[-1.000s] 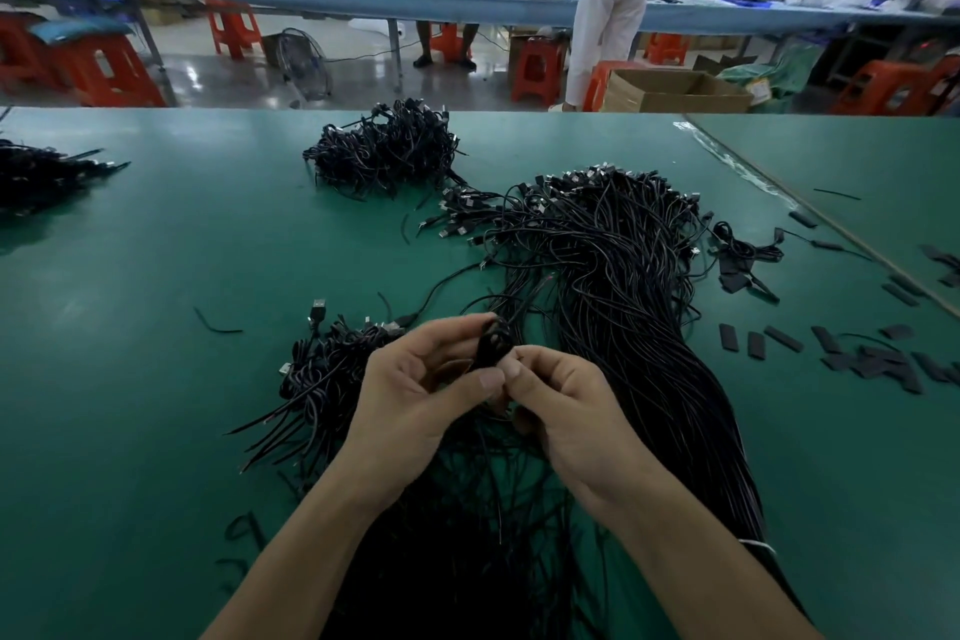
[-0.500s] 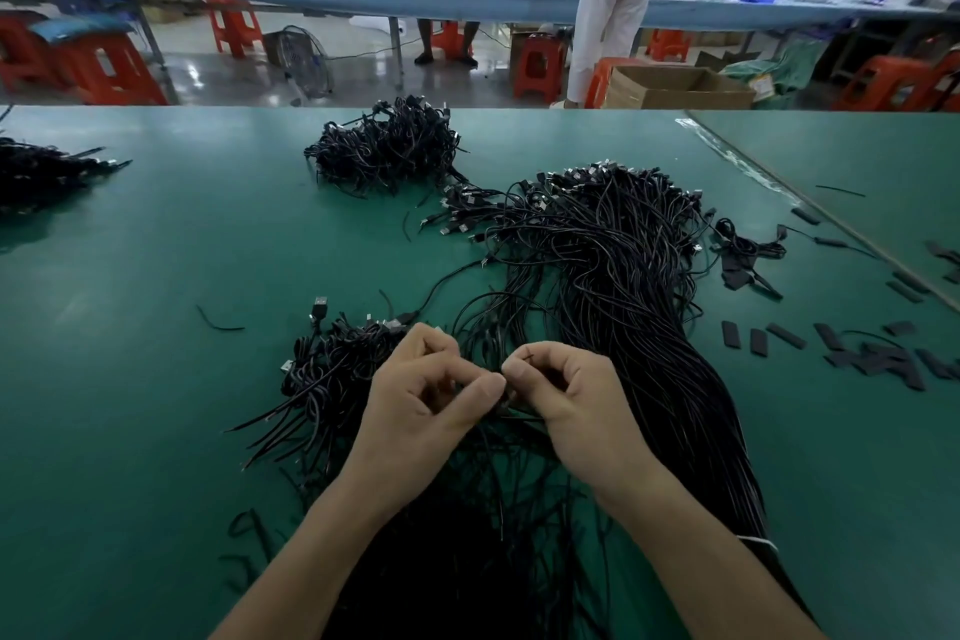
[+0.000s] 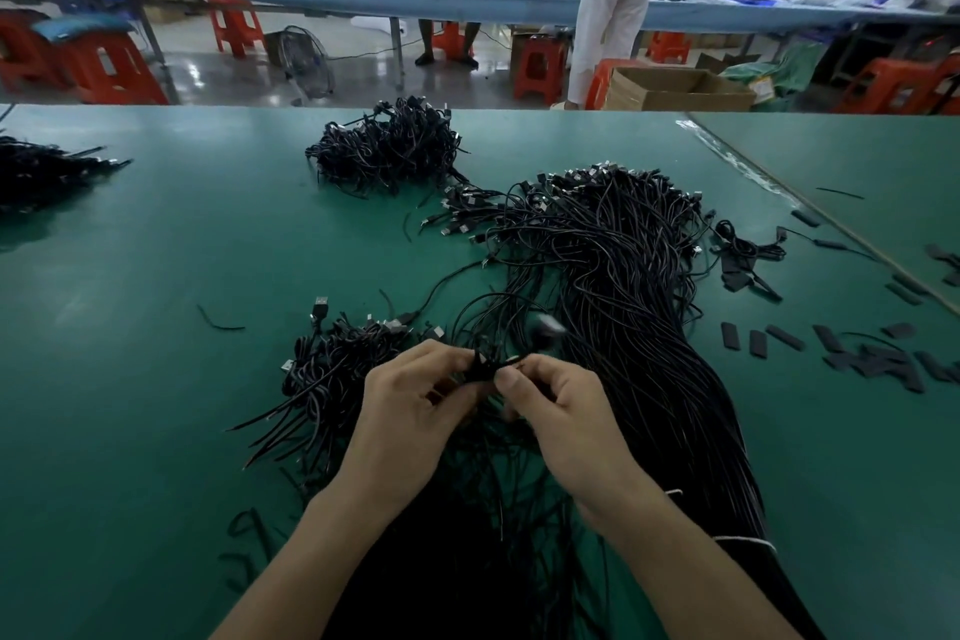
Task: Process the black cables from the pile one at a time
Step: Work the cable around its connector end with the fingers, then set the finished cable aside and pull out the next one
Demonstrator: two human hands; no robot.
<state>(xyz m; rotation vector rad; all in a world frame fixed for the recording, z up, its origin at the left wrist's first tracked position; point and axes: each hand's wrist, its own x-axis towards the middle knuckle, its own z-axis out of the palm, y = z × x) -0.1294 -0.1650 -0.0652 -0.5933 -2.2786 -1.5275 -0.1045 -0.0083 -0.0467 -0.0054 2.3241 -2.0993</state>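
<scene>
Left grip (image 3: 410, 411) and right grip (image 3: 563, 411) tight on one thin looped black cable (image 3: 480, 369)

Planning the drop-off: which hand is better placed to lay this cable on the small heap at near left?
Probably left. The left hand borders the small heap; the right hand lies beyond it, beside the long pile. Both hands pinch the cable.

One thin black cable (image 3: 484, 370) aloft, just above the long sprawling pile (image 3: 628, 307).
</scene>
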